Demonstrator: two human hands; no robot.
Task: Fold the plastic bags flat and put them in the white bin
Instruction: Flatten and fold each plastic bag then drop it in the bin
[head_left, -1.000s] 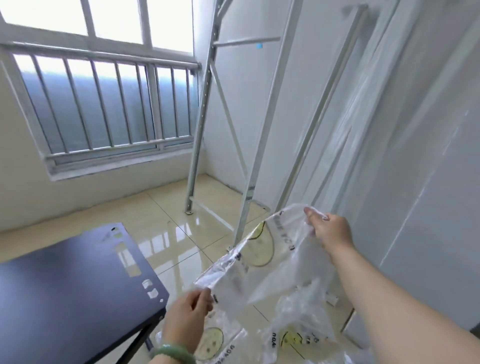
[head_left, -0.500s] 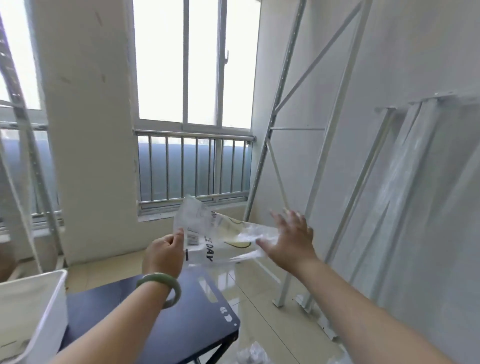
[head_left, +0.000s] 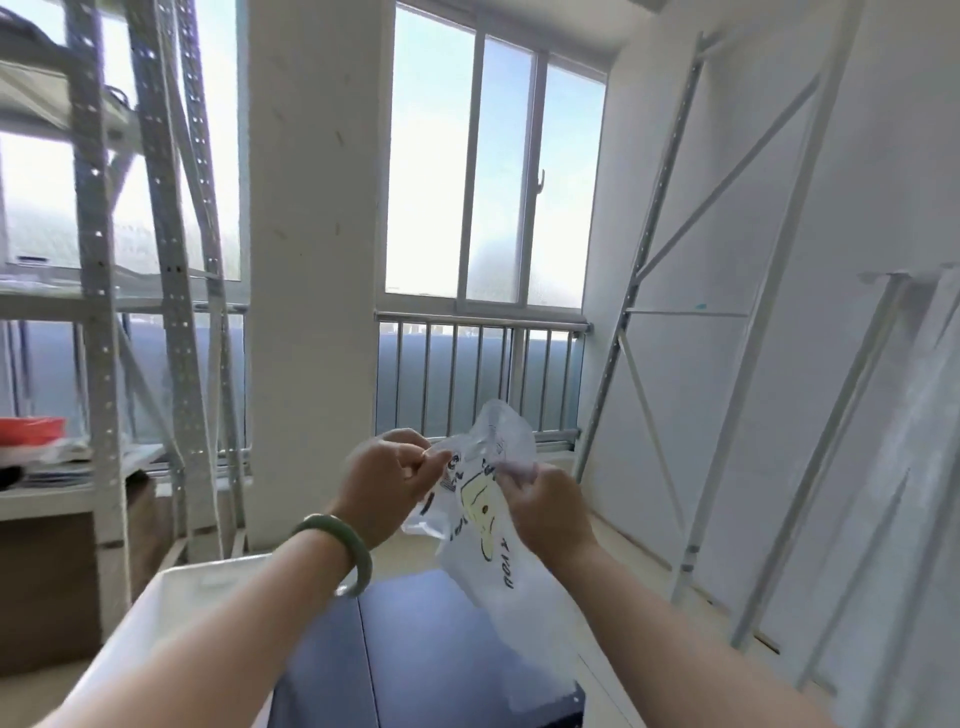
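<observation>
Your right hand, which half a second ago lay open against the clear plastic bag with the yellow smiley print and black lettering, now curls its fingers round the bag's upper edge. It sits close beside your left hand, whose thumb and forefinger pinch the same edge. The bag hangs creased from both grips, in the air above the dark navy tabletop, not yet flat. The white plastic bin stands at lower left under your left forearm, with more of it in view than before. You seem to be gathering the top edge for a fold, and binning comes after that.
</observation>
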